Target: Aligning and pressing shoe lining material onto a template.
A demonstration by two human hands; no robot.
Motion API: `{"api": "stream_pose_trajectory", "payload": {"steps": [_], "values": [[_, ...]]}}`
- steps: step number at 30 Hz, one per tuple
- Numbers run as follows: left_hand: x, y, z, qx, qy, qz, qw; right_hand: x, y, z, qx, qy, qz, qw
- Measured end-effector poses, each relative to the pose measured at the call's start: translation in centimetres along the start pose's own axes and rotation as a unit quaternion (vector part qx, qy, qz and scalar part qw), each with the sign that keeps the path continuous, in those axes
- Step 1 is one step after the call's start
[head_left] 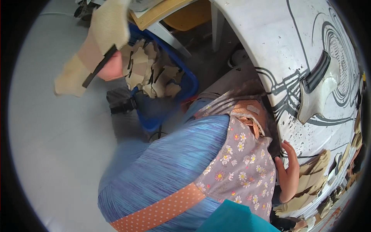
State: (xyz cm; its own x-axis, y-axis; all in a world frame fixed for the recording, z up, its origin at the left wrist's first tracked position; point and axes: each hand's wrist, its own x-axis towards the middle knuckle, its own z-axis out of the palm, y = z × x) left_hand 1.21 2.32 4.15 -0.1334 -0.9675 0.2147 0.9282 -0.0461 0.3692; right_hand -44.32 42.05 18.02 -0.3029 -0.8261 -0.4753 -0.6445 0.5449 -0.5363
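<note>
Fingers: the left hand (112, 67) grips the long side of a tan piece, with some fingers hidden behind it; the right hand (290, 172) is loose, its fingers spread, by the table's side. I cannot tell if it touches.
Grey floor (46, 135): big and pale, all down the left.
White table (266, 23): at the right, with a bent-looking edge and dark specks.
Apron (241, 166): grey with little flowers, over blue clothes.
Blue bin (189, 75): on the left hand's right side, full of tan pieces (148, 69) heaped up.
In the way: a teal cloth (235, 218) hides the apron's bottom; a wooden top (158, 13) sits near the bin's far end.
Tan stack (309, 181): on the table, just past the right hand.
Table piece (319, 92): pale and curvy, with a dark strip, alone on the table.
Tan piece (94, 50): up in the air at the top left, tilted, wavy at the ends, with a pinkish middle, a bit blurry.
Black strip (99, 66): straight and thin, along its edge by the hand.
Marks: black loops (330, 50) on the table; a small pale tag (253, 109) on the apron, too tiny to read.
</note>
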Motion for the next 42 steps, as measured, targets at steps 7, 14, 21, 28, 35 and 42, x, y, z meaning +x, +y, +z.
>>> {"api": "stream_pose_trajectory", "payload": {"steps": [7,14,21,28,35,42], "values": [[-9.3,-2.0,-21.9,0.101,0.570,-0.123,0.806,1.4,0.3,-0.5,0.001,0.009,-0.050,0.999],[-9.1,-20.8,-1.0,0.400,0.292,-0.225,0.839,1.5,0.6,-0.7,0.027,0.127,0.007,0.991],[-7.0,-26.3,14.3,0.520,-0.107,-0.074,0.844,4.8,2.1,-0.2,-0.043,0.322,-0.005,0.946],[-8.4,-33.4,22.7,0.524,-0.472,-0.029,0.708,6.2,3.2,0.5,0.103,0.388,0.158,0.902],[-10.1,-34.4,23.1,0.483,-0.555,-0.028,0.677,3.1,4.2,0.5,0.209,0.378,0.008,0.902],[-9.9,-34.1,23.4,0.464,-0.563,0.024,0.684,-11.5,10.0,-1.7,0.178,0.344,0.119,0.914]]}}
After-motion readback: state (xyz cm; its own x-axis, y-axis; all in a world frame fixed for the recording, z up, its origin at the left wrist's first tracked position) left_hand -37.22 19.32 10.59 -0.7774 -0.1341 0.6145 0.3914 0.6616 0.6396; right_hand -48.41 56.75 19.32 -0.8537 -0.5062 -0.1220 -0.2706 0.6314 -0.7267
